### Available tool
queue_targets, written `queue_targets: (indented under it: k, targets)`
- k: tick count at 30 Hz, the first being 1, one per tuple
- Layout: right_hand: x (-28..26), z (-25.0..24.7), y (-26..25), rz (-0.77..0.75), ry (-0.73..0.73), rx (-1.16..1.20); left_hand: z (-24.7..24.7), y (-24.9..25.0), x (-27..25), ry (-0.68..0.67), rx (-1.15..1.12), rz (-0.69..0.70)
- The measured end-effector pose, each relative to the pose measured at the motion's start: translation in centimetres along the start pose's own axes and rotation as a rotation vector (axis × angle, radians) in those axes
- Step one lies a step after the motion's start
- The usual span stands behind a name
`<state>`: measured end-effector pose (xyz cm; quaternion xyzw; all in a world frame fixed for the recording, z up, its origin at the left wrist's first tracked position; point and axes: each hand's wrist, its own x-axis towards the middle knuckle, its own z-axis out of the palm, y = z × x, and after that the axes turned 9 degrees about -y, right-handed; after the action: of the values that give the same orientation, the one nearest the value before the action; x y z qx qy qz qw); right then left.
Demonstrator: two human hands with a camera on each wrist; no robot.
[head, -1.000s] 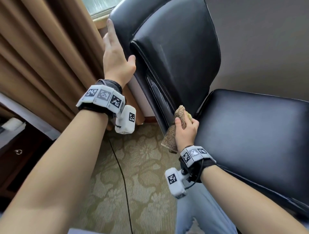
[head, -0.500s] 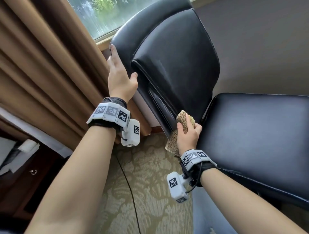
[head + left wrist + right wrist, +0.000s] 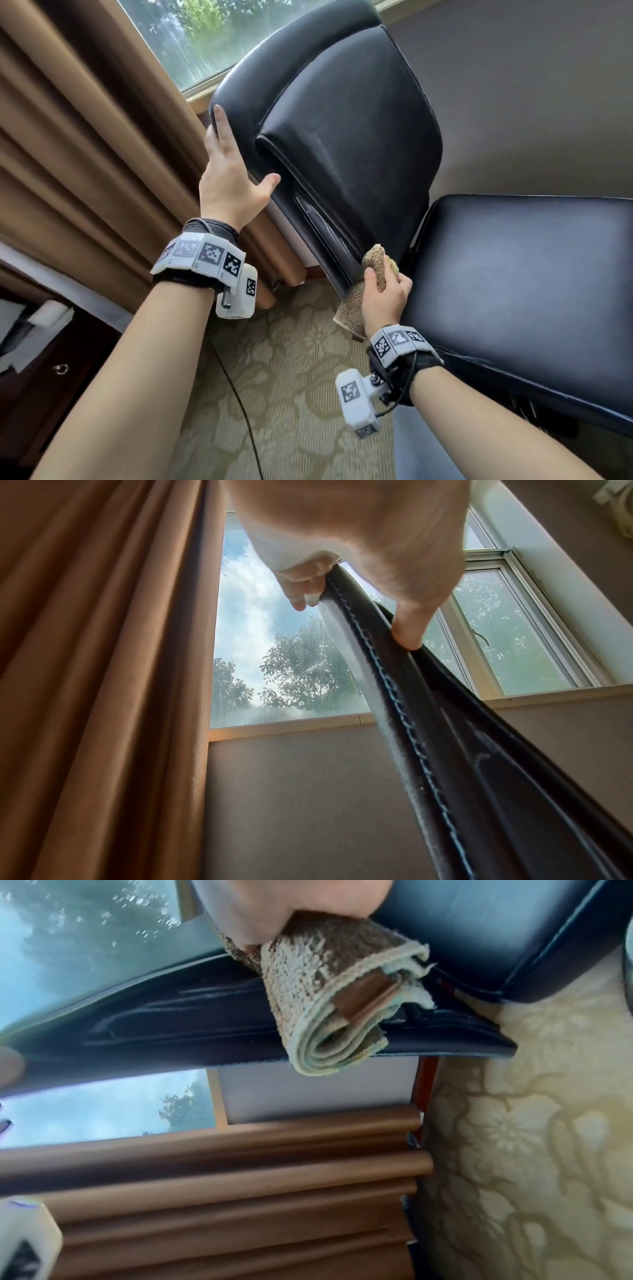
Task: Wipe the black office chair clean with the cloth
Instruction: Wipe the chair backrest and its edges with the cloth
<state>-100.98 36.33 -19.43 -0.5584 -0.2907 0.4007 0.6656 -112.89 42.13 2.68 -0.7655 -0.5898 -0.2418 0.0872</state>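
Observation:
The black office chair's backrest [image 3: 359, 137] leans beside its seat [image 3: 513, 274]. My left hand [image 3: 239, 161] grips the backrest's side edge, thumb on the front and fingers behind it. The left wrist view shows that hand [image 3: 359, 547] pinching the stitched edge [image 3: 428, 737]. My right hand [image 3: 383, 294] holds a folded brown cloth [image 3: 375, 260] against the lower side edge of the backrest, close to where it meets the seat. In the right wrist view the cloth [image 3: 325, 988] is a thick folded roll under my fingers [image 3: 274, 909], lying on the black edge.
Brown curtains [image 3: 85, 154] hang right behind my left hand, below a window [image 3: 205, 34]. A patterned carpet [image 3: 291, 394] with a black cable [image 3: 239, 411] lies underneath. Dark wooden furniture [image 3: 51, 377] stands at the left and a grey wall [image 3: 531, 102] behind the chair.
The head view has tilted up, so more of the window shows. Both hands keep their places on the backrest; the cloth stays at its lower edge.

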Motion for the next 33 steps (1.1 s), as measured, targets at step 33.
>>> queue_targets:
  k: [33]
  targets:
    - [1.6,-4.5,4.3,0.068,-0.103,-0.153,1.1,0.3,0.1,0.085,-0.077,0.019]
